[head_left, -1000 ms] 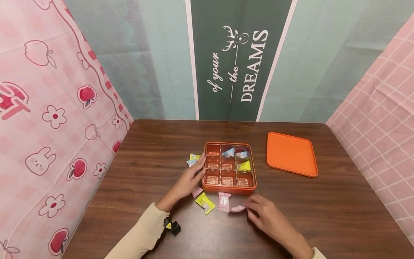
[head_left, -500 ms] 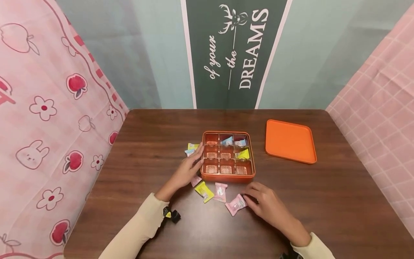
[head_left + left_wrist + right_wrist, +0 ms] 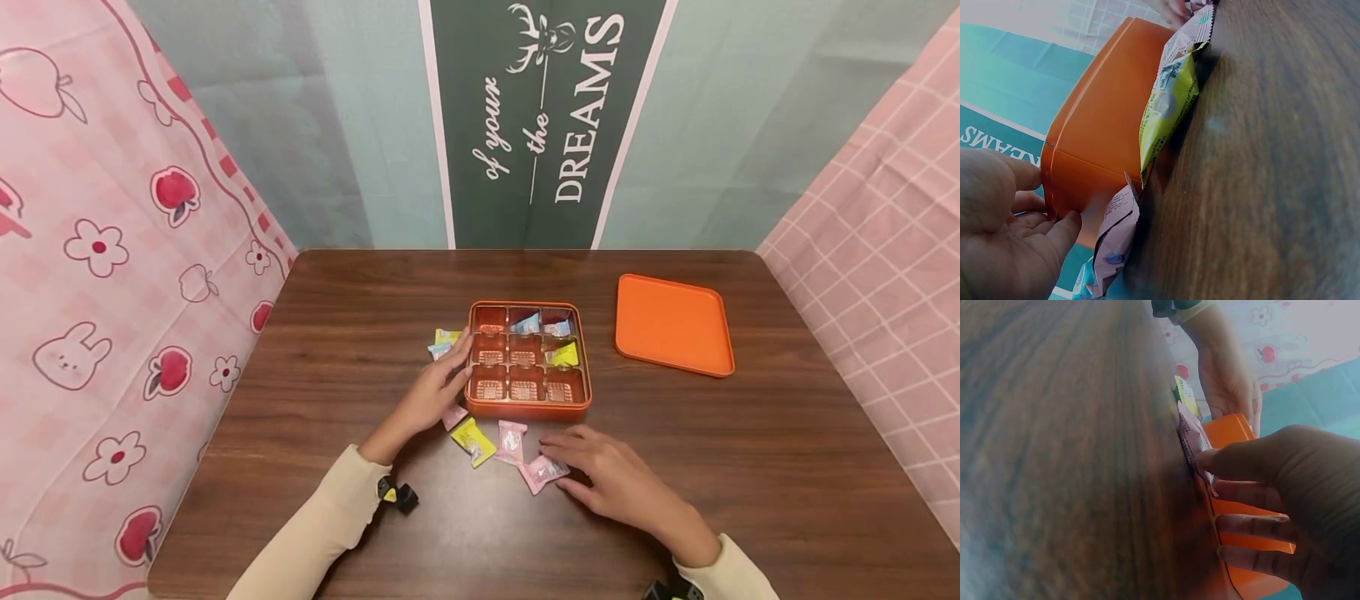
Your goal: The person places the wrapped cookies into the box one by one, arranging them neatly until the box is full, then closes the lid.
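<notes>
An orange box with square compartments stands mid-table. Two blue wrapped candies lie in its back row, and a yellow wrapped candy in the right compartment of the middle row. My left hand rests along the box's left side, fingers extended and touching the wall. My right hand is low in front of the box, thumb and fingers apart around the right end of a pink wrapped candy on the table. In the right wrist view the thumb appears to touch a pink candy wrapper.
Another pink candy and a yellow candy lie before the box. A pink candy is partly hidden by the left hand. Beyond that hand lie yellow and blue candies. An orange lid lies at the right.
The right hand has shifted slightly left, and the pink candy beside it has turned and come to lie near the other pink one. The left hand stays at the box. The head view has tilted downward.
</notes>
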### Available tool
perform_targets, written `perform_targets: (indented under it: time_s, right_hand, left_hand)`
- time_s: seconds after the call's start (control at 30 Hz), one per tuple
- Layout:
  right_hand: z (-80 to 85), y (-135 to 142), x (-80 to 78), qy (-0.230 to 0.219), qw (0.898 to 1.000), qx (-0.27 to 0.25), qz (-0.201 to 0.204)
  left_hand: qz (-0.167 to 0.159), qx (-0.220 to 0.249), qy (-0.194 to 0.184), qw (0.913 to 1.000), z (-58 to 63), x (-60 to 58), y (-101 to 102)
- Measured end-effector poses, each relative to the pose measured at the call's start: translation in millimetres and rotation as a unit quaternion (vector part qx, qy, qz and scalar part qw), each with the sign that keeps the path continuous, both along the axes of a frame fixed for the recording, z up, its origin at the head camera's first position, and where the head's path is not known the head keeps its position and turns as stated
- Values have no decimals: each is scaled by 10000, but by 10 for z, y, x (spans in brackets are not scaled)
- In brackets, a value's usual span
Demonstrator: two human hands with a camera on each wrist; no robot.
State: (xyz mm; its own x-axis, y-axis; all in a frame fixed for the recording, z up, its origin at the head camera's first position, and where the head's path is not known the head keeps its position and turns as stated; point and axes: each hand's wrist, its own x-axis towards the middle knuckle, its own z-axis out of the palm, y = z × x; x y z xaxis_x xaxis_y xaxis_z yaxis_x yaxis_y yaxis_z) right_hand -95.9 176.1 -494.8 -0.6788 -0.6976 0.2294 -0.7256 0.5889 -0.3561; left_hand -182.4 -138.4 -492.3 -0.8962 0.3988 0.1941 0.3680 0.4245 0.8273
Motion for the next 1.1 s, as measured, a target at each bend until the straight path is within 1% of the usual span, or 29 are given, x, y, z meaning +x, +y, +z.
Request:
perform_targets:
  time_s: [0.23,0.43,0.6,0.73,0.9,1.0,1.1]
  right_hand:
    - [-31,14,-11,322,9987,-295,245]
    - [-48,22,-5,446,9960,-645,428]
    - [-6,12,-14,633,9910,-1049,533]
    - [46,19,-30,660,9883,-1253,572]
    - [129,32,-51,661,9849,-1509,523]
    - [185,45,-62,644,9841,-1606,410]
    - [237,64,-85,738,9823,-1693,309]
  left_hand:
    - [-8,24,-5,10000,-5,3,2]
    - [-22,48,-80,10000,-17,-3,10]
    - [-26,97,-33,9999,-6,4,6]
    - [-4,68,20,10000,-4,10,4]
    - [48,28,30,10000,-10,9,4]
    - [58,22,45,10000,-13,8,2]
    - [20,22,59,10000,-13,6,1]
